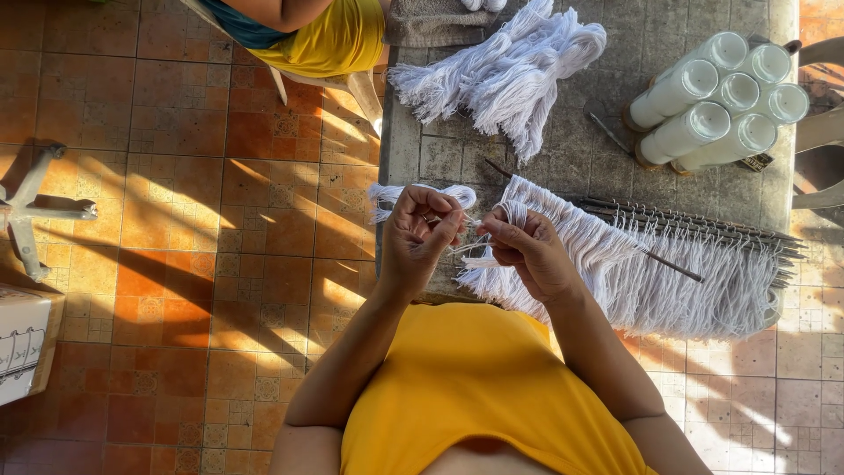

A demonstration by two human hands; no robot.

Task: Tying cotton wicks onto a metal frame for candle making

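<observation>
At frame centre the left hand [420, 230] pinches a short white strand [466, 246], while the right hand [527, 251] pinches its other end beside the fringe of cut strands [633, 264] on the counter [440, 158]; a slack pinch could let it slip (judging by grip). A white box [25, 347] sits lower left, white spools [716, 101] upper right.

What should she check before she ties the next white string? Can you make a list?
1. Left hand pinches a white strand: ok.
2. Right hand grips the strand too: ok.
3. Whether the knot is tight: cannot tell, fingers hide it.
4. Thin metal rods lie side by side with the string fringe hanging from them: ok.
5. Spare bundle of white string lies on the table ahead: ok.
6. White candles lie apart from the fringe: ok.
</observation>
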